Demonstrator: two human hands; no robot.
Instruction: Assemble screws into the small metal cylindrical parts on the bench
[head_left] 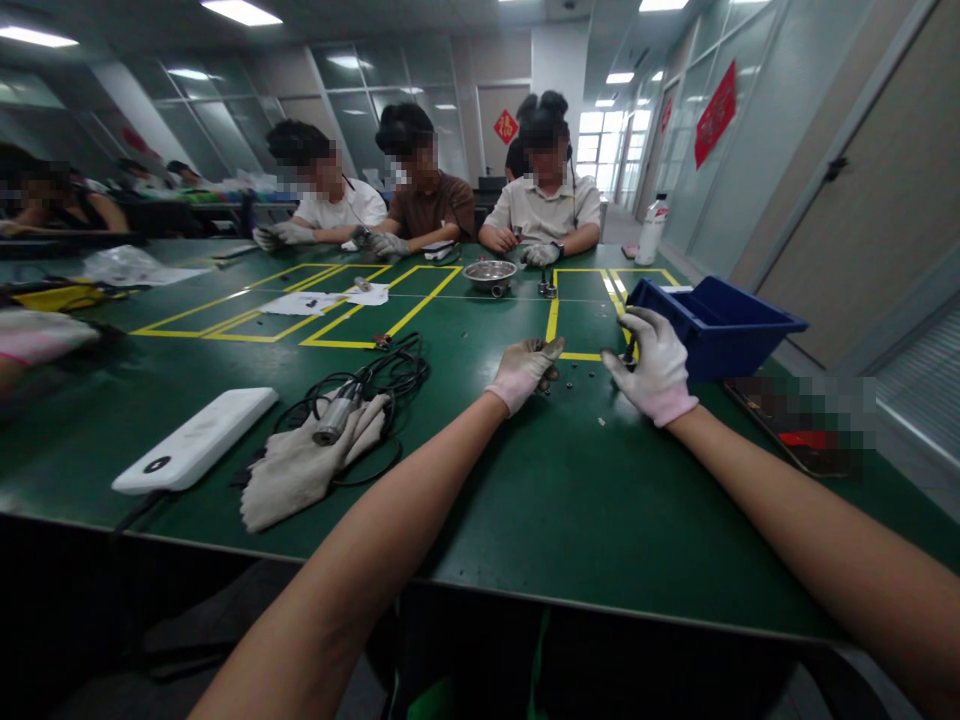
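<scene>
My left hand (527, 374), in a white glove with greyed fingertips, is closed above the green table, with its fingers curled together. Whatever it may hold is hidden. Several small dark nuts (570, 385) lie on the table beside it. My right hand (654, 362), gloved the same way, has its thumb and fingers apart around a dark bolt-like metal part (629, 351). That part appears upright between thumb and forefinger; whether they touch it I cannot tell. A blue bin (739, 335) stands just behind and right of this hand.
A metal bowl (490, 274) and upright metal parts (547, 287) stand further back, near yellow tape lines (553, 320). At left lie a white power bank (196, 440), a metal cylinder (336, 418) with cables, and gloves (285, 480). Co-workers sit opposite; a bottle (652, 232) stands far right.
</scene>
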